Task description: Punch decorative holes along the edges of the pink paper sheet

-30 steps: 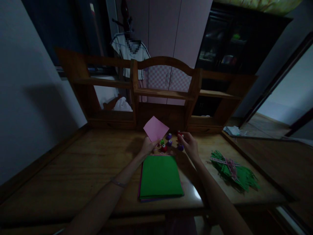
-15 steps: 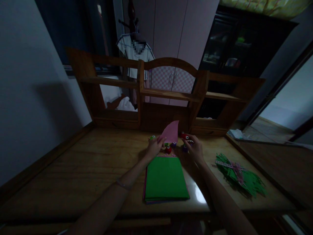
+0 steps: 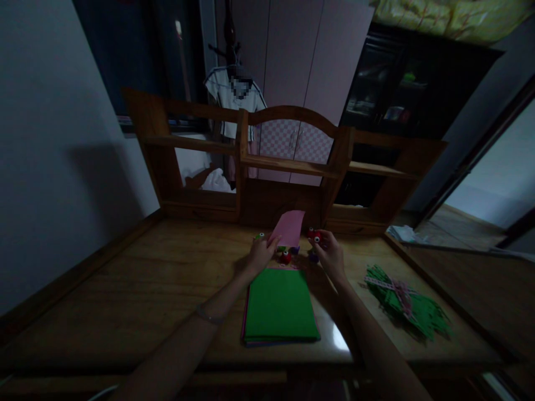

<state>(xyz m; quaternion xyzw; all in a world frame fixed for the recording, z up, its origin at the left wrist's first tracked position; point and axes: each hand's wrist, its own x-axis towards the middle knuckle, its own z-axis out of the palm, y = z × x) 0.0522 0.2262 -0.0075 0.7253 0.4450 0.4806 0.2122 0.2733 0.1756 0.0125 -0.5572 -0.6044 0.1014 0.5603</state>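
My left hand (image 3: 261, 255) pinches a sheet of pink paper (image 3: 288, 227) by its lower left corner, holding it raised and slightly curved above the desk. In my right hand (image 3: 331, 253) is a small red object with round white eyes (image 3: 316, 237), gripped between thumb and fingers just right of the paper; its exact kind is unclear. Similar small eyed objects lie around: a green one (image 3: 259, 236) by my left hand, a red one (image 3: 286, 257) below the paper, and a purple one (image 3: 313, 257) below my right hand. Nearer me lies a stack of coloured sheets (image 3: 281, 303), green on top.
A bundle of green cut strips with a pink bow (image 3: 403, 298) lies at the right on the wooden desk (image 3: 188, 267). A wooden shelf unit (image 3: 292, 162) runs along the desk's back edge. The wall (image 3: 104, 178) borders the left side.
The pink paper has tilted and bent a little, its top edge now lower. My right hand has turned slightly with the red object and shifted a little left. The view has shifted slightly.
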